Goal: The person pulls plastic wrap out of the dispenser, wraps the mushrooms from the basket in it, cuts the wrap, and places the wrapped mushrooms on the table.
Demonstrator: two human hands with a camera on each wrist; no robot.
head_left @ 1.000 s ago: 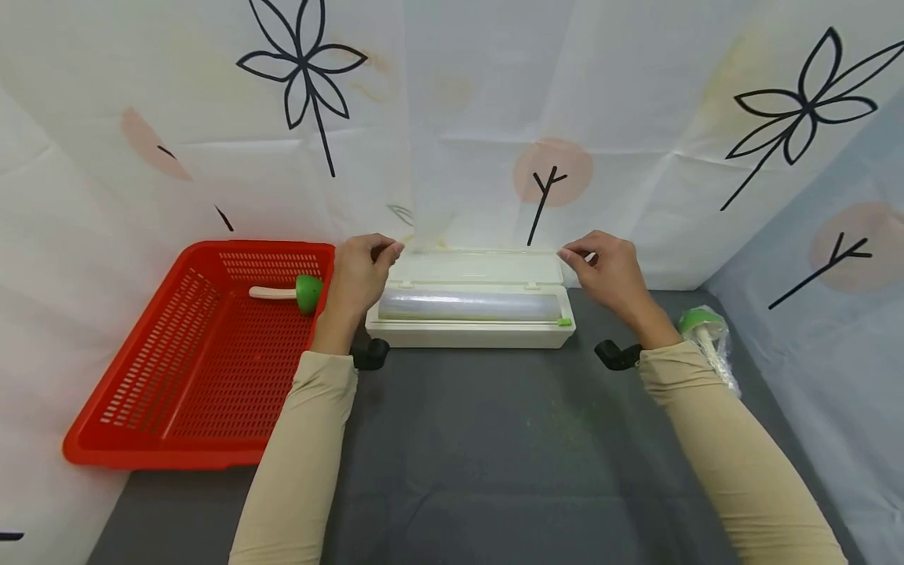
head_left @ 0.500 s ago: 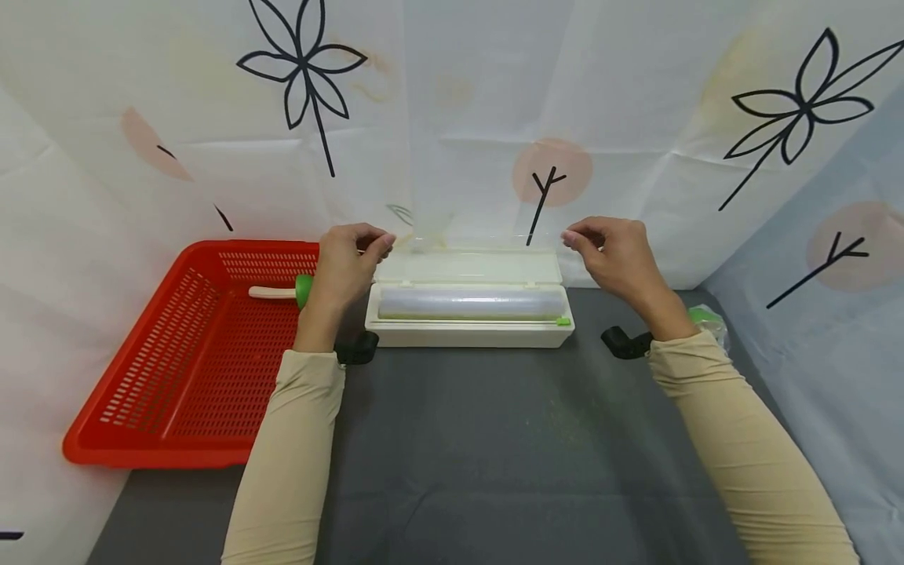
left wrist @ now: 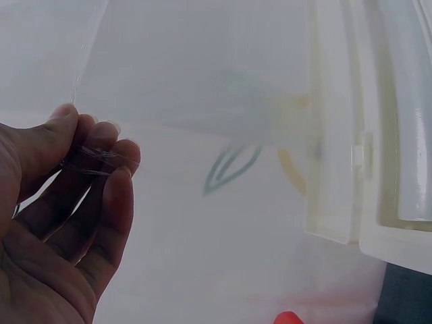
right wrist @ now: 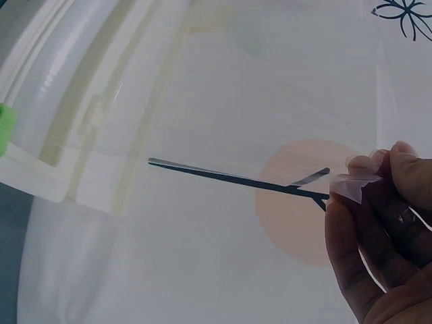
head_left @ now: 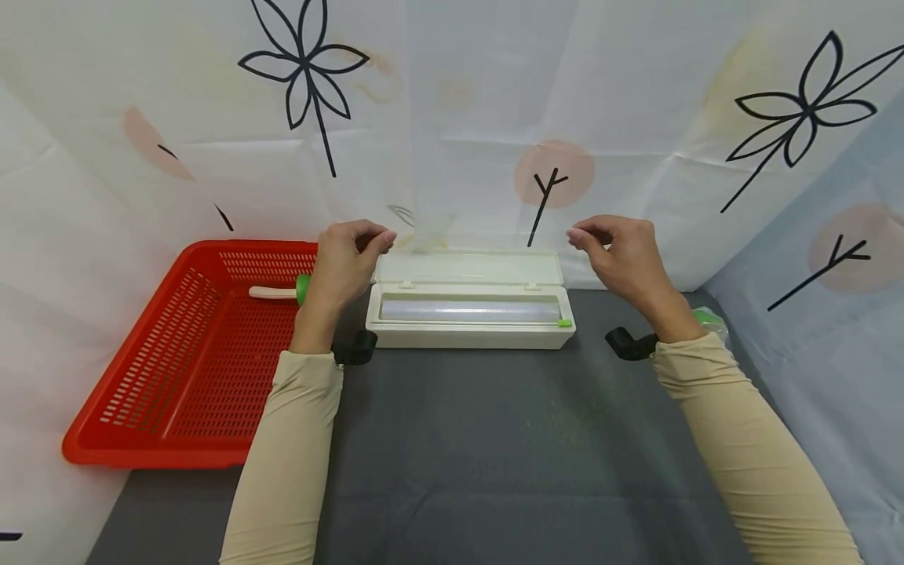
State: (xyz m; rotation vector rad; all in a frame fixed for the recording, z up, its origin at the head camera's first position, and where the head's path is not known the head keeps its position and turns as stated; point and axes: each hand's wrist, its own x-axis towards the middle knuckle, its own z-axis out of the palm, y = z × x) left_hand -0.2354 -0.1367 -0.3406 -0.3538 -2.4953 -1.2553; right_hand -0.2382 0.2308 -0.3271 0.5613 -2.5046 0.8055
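In the head view a white cling film dispenser [head_left: 469,339] stands at the back with its lid [head_left: 469,269] raised. A shiny roll of film [head_left: 469,311] lies in its trough. My left hand [head_left: 346,259] pinches one corner of a thin clear sheet of cling film [left wrist: 101,156] between thumb and fingers, above the box's left end. Beyond the right end, my right hand [head_left: 621,255] pinches the other corner, a crumpled bit of film [right wrist: 354,185] showing at its fingertips. Stretched between the hands, the sheet is almost invisible. Both hands are raised higher than the lid.
At left stands a red plastic basket [head_left: 158,453] with a green-capped toy mushroom [head_left: 271,293] in it, partly behind my left hand. A film-wrapped green item [head_left: 712,320] lies behind my right wrist. A green slider [head_left: 564,322] sits on the dispenser's front edge. Patterned cloth [head_left: 459,94] hangs behind.
Both hands have risen and moved a little apart, left hand leftward, right hand rightward, still pinching the film. My right forearm now hides more of the wrapped item.
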